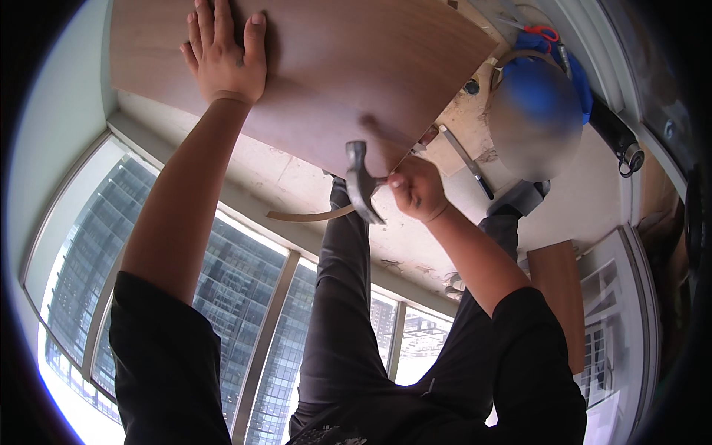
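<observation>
A brown wood-grain board (356, 67) lies across the upper middle of the head view. My left hand (226, 55) rests palm down on it, fingers stretched out and thumb apart. Close to the board's near right corner, my right hand (419, 189) grips a claw hammer (360, 182). The hammer's metal head points left, in front of the board's lower edge, with its handle running into my fist. Part of the handle is hidden by my fingers. Something small and reddish (428, 136) shows at the board's right edge; I cannot make out what it is.
Right of the board lie a long metal tool with a black end (467, 162), a red looped handle (541, 33) and a black cylinder (619, 141). A curved wooden strip (311, 216) lies near my leg. Another brown panel (556, 297) stands at right. Windows (237, 267) line the left.
</observation>
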Demonstrator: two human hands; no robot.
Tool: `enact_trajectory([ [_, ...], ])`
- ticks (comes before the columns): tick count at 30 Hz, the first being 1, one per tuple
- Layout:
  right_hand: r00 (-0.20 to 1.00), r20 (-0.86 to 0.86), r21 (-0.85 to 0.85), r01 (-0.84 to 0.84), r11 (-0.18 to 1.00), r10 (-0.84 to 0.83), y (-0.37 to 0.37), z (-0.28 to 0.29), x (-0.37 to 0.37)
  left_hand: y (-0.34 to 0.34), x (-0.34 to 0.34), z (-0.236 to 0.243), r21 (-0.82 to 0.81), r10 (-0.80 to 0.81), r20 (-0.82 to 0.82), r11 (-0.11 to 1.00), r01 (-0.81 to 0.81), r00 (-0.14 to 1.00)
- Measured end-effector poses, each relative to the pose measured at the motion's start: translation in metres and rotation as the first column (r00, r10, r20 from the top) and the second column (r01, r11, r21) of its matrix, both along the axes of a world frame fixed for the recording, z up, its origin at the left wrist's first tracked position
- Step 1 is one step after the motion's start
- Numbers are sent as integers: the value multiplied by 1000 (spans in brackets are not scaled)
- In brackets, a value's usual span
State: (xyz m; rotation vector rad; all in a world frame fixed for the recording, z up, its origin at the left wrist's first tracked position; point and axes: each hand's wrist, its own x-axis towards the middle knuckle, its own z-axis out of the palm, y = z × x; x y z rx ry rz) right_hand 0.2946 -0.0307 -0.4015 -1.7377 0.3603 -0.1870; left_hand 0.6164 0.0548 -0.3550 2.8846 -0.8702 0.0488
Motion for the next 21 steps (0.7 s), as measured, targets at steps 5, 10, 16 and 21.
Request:
enact_trajectory([
  [5,981,-100,135,-155,979,169,22,29,-20,-5,-4,13,53,-2,-21,999,3,1000],
  [10,983,-181,490,67,869,26,-15,89,-25,-7,-6,19,124,21,-25,992,-18,999],
  [16,702,-584,551,711,437,-408,-56,70,17,-3,-6,19,96,22,-10,995,-20,1000],
  [21,725,-510,709,659,250,-463,-57,52,34,-8,-6,18,101,29,-20,995,-27,999],
])
